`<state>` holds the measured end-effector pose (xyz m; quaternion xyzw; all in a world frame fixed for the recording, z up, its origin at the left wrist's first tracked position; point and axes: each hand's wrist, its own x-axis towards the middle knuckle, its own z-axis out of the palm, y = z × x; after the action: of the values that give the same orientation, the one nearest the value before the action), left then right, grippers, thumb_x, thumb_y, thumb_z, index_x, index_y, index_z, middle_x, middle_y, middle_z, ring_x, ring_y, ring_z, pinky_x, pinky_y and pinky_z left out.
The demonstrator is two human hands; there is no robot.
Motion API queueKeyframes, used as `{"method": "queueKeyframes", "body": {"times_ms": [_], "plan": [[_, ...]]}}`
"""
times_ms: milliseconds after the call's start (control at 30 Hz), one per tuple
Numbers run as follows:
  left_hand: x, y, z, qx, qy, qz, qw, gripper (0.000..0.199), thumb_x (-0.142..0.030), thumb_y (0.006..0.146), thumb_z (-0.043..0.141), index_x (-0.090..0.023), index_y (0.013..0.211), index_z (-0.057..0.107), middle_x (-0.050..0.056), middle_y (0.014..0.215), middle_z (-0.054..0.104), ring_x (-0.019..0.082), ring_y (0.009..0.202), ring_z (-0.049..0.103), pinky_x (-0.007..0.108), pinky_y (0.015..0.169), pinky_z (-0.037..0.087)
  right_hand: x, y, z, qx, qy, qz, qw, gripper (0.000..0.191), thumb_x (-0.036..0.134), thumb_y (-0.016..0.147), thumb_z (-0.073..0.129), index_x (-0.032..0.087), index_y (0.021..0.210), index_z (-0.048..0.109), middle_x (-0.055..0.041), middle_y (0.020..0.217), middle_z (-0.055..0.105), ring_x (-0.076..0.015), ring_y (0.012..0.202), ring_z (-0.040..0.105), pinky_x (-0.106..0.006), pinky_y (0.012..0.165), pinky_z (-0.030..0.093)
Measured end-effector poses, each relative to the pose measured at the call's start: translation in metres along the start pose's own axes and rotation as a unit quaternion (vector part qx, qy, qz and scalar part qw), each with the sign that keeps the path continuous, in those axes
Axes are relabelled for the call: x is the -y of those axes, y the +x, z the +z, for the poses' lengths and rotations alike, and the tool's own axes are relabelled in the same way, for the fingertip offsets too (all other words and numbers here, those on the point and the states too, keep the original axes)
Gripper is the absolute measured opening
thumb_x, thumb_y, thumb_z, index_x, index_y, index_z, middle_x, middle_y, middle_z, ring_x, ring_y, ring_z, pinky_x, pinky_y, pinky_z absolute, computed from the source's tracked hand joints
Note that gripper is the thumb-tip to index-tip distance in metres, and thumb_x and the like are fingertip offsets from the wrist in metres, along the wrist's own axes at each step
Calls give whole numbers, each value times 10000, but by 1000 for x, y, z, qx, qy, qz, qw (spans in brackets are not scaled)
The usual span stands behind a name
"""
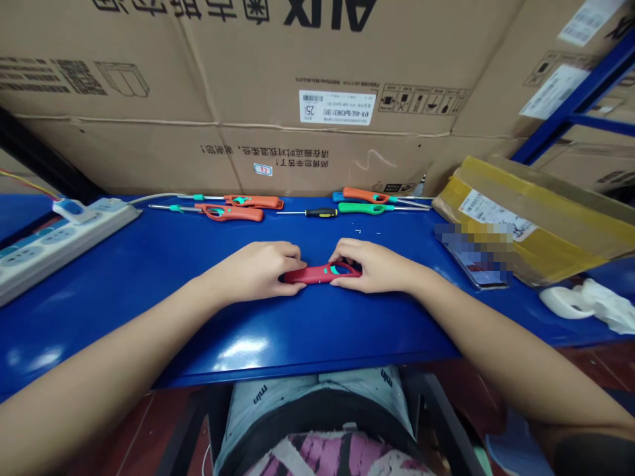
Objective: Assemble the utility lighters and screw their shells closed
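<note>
Both hands hold a red utility lighter point(316, 274) level, just at the middle of the blue table. My left hand point(268, 270) is closed around its left end, thumb below and fingers above. My right hand point(370, 266) pinches the other end, beside the oval trigger opening with its teal trigger. No metal tube shows on this lighter; the right hand covers that end. Beyond the hands lies a screwdriver point(321, 213) with a black and yellow handle. To its left are two orange lighters point(232, 212); to its right, a green lighter point(362, 208) and an orange lighter point(366, 195).
A white power strip point(64, 241) with a plug runs along the left. At right are a yellow-taped carton point(536, 218), a phone point(479, 261), a white tape roll point(565, 302) and crumpled white material point(610, 305). Large cardboard point(248, 79) stands upright behind the blue table point(317, 337).
</note>
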<state>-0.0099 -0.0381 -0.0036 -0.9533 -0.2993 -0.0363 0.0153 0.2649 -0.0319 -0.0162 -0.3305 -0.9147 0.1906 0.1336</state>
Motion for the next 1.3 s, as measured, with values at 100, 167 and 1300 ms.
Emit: {"method": "queueKeyframes", "body": {"times_ms": [100, 167, 1300], "plan": [[2, 2, 8, -22, 5, 16, 1000, 315, -354, 943, 626, -165, 1172, 731, 71, 1015, 714, 233, 927, 686, 306, 781, 489, -3, -1, 0, 4, 0, -15, 1000, 293, 360, 925, 657, 169, 1146, 650, -73, 1077, 633, -187, 891, 614, -323, 814, 499], [3, 2, 10, -35, -3, 25, 999, 316, -351, 956, 606, -157, 1175, 725, 75, 1024, 715, 231, 935, 684, 306, 794, 490, -6, -1, -1, 6, -10, -23, 1000, 326, 384, 951, 622, 189, 1211, 646, -78, 1145, 628, -201, 962, 632, -338, 873, 502], [-1, 4, 15, -160, 36, 66, 984, 345, -344, 1039, 472, -153, 848, 687, 34, 742, 625, 164, 679, 580, 292, 635, 402, -12, -1, -5, -72, -65, -61, 993, 142, 267, 945, 642, 192, 1052, 699, -77, 1091, 707, -221, 1008, 643, -335, 851, 485]]}}
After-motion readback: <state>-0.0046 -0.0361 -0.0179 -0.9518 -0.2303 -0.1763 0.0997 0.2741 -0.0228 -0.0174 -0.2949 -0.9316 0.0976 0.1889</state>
